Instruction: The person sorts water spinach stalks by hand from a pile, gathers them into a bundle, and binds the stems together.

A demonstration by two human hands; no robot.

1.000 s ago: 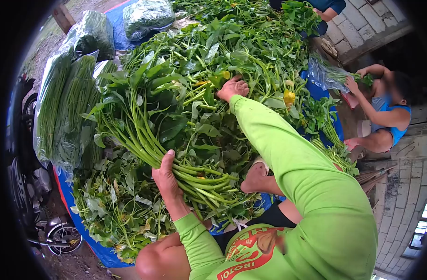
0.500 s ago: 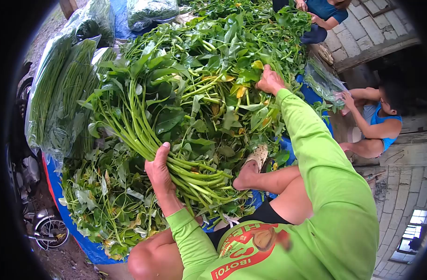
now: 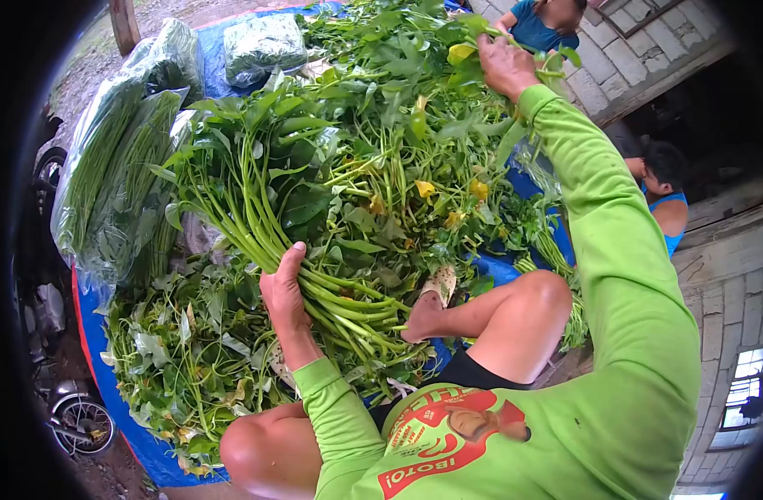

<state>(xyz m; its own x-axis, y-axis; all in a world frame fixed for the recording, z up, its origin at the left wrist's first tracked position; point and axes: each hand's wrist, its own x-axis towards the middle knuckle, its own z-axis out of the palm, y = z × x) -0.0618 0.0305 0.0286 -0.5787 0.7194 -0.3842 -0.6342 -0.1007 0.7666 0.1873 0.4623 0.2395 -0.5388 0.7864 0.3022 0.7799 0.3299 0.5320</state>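
I see left hand (image 3: 286, 293) gripping stem bundle (image 3: 261, 229), long axis roughly eleven-to-five o'clock; right hand (image 3: 508, 67), closed on leafy stems (image 3: 551, 74): bundle well apart, toward eight o'clock.

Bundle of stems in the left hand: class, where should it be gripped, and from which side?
Probably mid-length on the bundle of stems, from the wearer's side, thumb over the top. There the bare stems lie close together, as the left hand holds them; the leaves fan out beyond and the bare ends splay.
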